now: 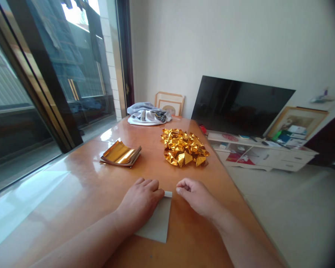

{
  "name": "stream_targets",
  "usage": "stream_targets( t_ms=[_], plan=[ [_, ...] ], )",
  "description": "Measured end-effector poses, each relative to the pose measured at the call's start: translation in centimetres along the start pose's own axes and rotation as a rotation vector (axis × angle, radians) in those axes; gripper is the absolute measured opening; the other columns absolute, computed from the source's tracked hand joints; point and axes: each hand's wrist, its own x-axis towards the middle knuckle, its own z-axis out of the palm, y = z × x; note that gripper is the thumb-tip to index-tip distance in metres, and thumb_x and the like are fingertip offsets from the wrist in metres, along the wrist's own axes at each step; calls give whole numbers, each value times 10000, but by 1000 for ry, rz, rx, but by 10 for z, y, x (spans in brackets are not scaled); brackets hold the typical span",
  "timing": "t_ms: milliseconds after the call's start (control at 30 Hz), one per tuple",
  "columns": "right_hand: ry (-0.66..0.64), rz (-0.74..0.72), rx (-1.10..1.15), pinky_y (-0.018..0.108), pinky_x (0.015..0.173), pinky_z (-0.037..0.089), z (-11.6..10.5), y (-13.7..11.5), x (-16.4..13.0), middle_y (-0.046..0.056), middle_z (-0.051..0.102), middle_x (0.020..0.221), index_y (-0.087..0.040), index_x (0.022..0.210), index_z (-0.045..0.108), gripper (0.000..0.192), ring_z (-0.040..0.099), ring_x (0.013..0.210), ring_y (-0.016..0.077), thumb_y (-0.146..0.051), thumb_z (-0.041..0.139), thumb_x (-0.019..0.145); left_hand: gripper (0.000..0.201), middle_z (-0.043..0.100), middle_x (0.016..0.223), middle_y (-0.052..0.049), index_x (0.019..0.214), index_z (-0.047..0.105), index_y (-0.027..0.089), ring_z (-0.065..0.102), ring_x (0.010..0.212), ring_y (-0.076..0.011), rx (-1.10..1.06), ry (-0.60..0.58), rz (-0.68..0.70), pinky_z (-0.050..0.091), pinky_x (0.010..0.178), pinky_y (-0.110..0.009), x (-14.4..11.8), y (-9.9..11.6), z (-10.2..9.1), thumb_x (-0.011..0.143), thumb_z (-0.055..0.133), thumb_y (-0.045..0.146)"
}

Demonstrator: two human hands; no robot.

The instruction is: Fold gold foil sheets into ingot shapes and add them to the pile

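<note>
A pale sheet of paper (159, 225) lies flat on the wooden table in front of me, its far edge folded over in a narrow strip. My left hand (142, 201) rests on it with curled fingers, the thumb pressed at the folded strip; the hand covers the sheet's left part. Just right of the paper, my right hand (194, 194) hovers or rests with fingers curled together, apart from the sheet and with nothing visible in them. Beyond my left hand sits a stack of gold foil paper (120, 153). Folded gold foil pieces (184, 145) form a pile beyond my right hand.
Crumpled grey and white cloth (146, 114) lies at the table's far end. A framed picture (170, 102) leans against the wall. To the right stand a large television (240, 106) and a low white cabinet (281, 158). A glass sliding door (30, 82) borders the left.
</note>
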Motion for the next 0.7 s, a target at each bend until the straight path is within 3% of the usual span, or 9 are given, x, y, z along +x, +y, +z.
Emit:
stream_targets(
  t_ms=[133,333,533,700],
  plan=[
    [23,-31,-112,245,621,393,7,11,3,8,693,820,-204,925,689,133,588,727,156,-295,621,856,184,643,949,-47,958,668,237,615,843,-229,8,-58,34,466,782,-377,2,6,2,1009,497,279],
    [1,-34,-198,234,569,335,7,10,0,1,680,778,-212,882,691,91,577,697,147,-267,673,812,313,634,961,-62,889,690,211,626,807,-207,-19,-172,30,497,751,-340,-4,9,-11,1030,431,319],
    [-47,-47,-206,240,572,342,5,-2,-5,6,689,791,-210,861,694,91,576,678,143,-290,688,819,202,646,960,-76,908,701,213,618,848,-228,-39,-154,21,501,773,-351,-8,13,-12,977,515,249],
    [-16,-92,-260,243,602,359,7,-7,-6,4,671,800,-215,769,672,52,565,680,137,-255,695,791,153,666,909,-92,904,682,198,634,816,-246,-84,-165,103,497,757,-382,-14,15,-9,959,540,216]
  ],
)
